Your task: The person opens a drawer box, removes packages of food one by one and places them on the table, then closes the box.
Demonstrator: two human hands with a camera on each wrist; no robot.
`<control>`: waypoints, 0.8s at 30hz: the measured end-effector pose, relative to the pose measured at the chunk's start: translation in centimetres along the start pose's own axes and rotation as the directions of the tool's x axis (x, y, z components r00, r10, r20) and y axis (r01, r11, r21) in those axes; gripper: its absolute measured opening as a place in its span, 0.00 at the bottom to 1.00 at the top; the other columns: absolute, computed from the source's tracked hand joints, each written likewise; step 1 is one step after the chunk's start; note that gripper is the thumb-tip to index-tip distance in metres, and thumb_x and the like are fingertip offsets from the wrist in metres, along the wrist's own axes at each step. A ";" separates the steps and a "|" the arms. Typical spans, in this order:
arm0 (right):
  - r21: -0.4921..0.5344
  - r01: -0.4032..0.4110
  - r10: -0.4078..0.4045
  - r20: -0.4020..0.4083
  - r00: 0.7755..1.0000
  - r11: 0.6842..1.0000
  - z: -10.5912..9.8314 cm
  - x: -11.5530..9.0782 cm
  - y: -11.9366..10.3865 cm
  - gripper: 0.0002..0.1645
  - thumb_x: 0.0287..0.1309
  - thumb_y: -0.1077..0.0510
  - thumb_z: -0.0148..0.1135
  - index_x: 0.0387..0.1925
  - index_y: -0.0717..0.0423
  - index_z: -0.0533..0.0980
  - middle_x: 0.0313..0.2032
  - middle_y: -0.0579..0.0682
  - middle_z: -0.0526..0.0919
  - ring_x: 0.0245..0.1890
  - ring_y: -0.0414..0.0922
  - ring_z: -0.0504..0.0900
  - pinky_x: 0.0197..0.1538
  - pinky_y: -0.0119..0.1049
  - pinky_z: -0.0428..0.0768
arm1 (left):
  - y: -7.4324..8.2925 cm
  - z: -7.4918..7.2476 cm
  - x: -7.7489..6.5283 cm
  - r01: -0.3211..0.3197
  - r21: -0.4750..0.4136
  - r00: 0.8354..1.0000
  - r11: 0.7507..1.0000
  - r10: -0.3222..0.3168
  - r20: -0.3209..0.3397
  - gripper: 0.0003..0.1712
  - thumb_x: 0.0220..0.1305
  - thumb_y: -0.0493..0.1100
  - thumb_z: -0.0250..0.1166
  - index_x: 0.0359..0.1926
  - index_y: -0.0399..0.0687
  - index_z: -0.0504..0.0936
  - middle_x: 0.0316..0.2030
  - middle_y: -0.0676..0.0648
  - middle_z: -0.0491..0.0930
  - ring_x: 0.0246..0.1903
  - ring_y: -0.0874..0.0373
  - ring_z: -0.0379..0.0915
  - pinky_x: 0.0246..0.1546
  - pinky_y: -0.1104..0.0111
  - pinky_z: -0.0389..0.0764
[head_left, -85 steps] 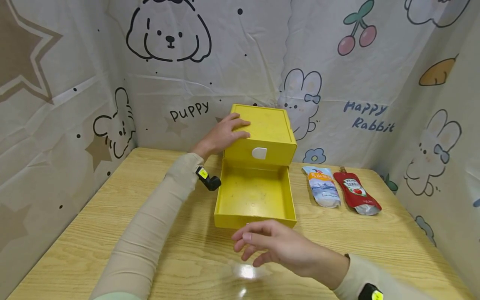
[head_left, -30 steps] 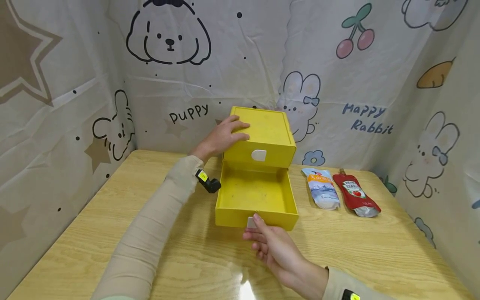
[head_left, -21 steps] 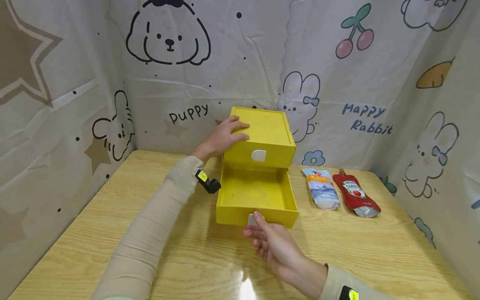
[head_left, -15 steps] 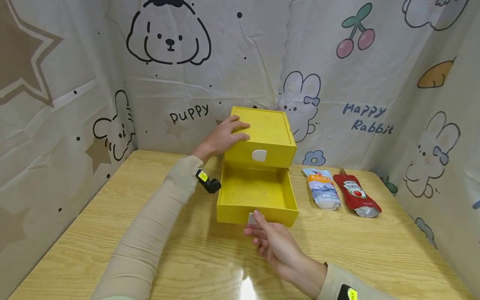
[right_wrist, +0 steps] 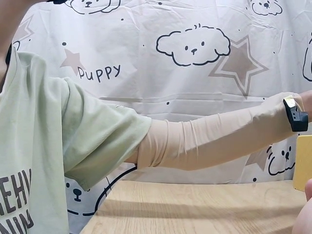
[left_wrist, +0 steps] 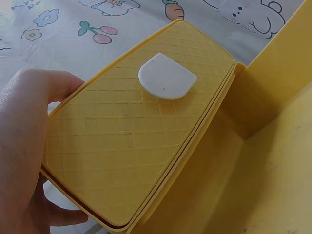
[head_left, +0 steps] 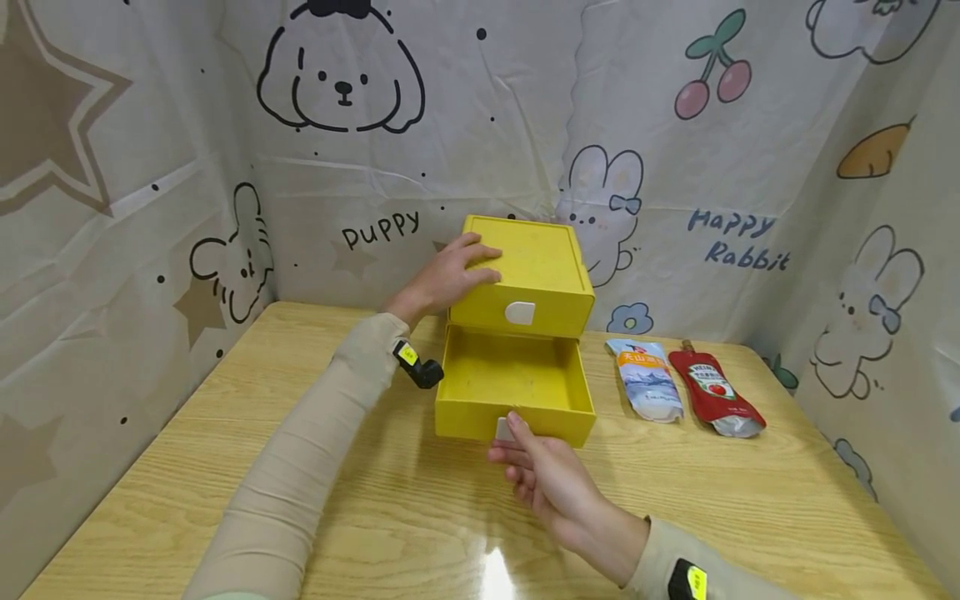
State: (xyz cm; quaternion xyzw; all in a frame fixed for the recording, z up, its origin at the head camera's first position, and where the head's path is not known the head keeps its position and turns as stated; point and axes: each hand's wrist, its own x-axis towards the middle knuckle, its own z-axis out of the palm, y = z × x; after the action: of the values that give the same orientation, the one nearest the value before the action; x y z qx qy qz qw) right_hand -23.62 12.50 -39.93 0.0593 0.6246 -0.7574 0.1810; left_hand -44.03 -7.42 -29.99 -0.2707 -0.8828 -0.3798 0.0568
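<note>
A yellow two-drawer box (head_left: 540, 258) stands at the back middle of the table. Its upper drawer is closed and has a white tab handle (left_wrist: 165, 78). Below it, the lower drawer (head_left: 465, 421) sticks out towards me with nothing inside. My left hand (head_left: 450, 275) rests over the box's top left edge, fingers spread on the top. Thumb on the front, my right hand (head_left: 562, 487) pinches the lower drawer's white handle (head_left: 502, 429), its other fingers bent beneath. Only a bit of that hand (right_wrist: 304, 214) shows at the edge of the right wrist view.
Right of the box lie a blue-and-white bag (head_left: 648, 383) and a red ketchup pouch (head_left: 712, 387), side by side. A printed cloth (head_left: 495, 125) hangs close behind the wooden table (head_left: 360, 500) and along both its sides.
My right hand has come from in front of the drawer onto its handle. The lower drawer has slid a little way in towards the box. My left hand has stayed in place.
</note>
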 end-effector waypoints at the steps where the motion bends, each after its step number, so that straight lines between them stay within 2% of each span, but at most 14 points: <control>1: 0.001 0.000 0.000 0.000 1.000 1.000 0.0 0.1 0.0 0.46 0.65 0.31 0.63 0.59 0.71 0.74 0.41 0.49 0.86 0.27 0.34 0.72 0.30 0.26 0.69 | 0.0 0.0 0.0 -0.001 0.000 1.000 1.000 0.001 0.000 0.32 0.75 0.59 0.58 0.73 0.52 0.74 0.81 0.43 0.48 0.78 0.43 0.45 0.74 0.48 0.53; 7: 0.003 0.011 -0.011 -0.007 1.000 1.000 0.1 0.6 -0.1 0.46 0.66 0.31 0.62 0.58 0.71 0.74 0.39 0.49 0.86 0.27 0.35 0.72 0.30 0.26 0.69 | -0.1 0.1 -0.1 -0.007 -0.001 1.000 1.000 0.007 -0.007 0.32 0.75 0.59 0.58 0.73 0.51 0.75 0.80 0.42 0.49 0.78 0.43 0.45 0.74 0.48 0.53; 14: -0.002 0.026 -0.026 -0.020 0.999 1.000 0.2 0.9 -0.2 0.40 0.68 0.33 0.62 0.55 0.68 0.77 0.38 0.48 0.86 0.27 0.35 0.72 0.30 0.27 0.68 | 0.0 0.1 0.0 -0.004 -0.003 1.000 1.000 0.004 -0.006 0.32 0.75 0.59 0.58 0.73 0.52 0.75 0.80 0.43 0.49 0.78 0.44 0.45 0.74 0.48 0.53; 24: 0.005 0.044 -0.044 -0.045 0.998 0.999 0.4 1.7 -0.5 0.40 0.68 0.33 0.62 0.53 0.68 0.78 0.37 0.49 0.86 0.26 0.36 0.72 0.29 0.27 0.68 | 0.0 0.0 0.1 -0.008 0.005 1.000 1.000 0.008 -0.007 0.32 0.74 0.59 0.58 0.73 0.52 0.75 0.80 0.43 0.49 0.78 0.45 0.45 0.74 0.48 0.53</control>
State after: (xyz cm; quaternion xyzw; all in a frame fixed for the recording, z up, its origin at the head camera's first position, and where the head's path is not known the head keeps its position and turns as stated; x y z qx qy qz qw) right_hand -25.27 11.85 -39.95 0.0629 0.6274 -0.7615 0.1501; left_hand -44.11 -7.41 -30.01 -0.2728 -0.8825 -0.3781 0.0622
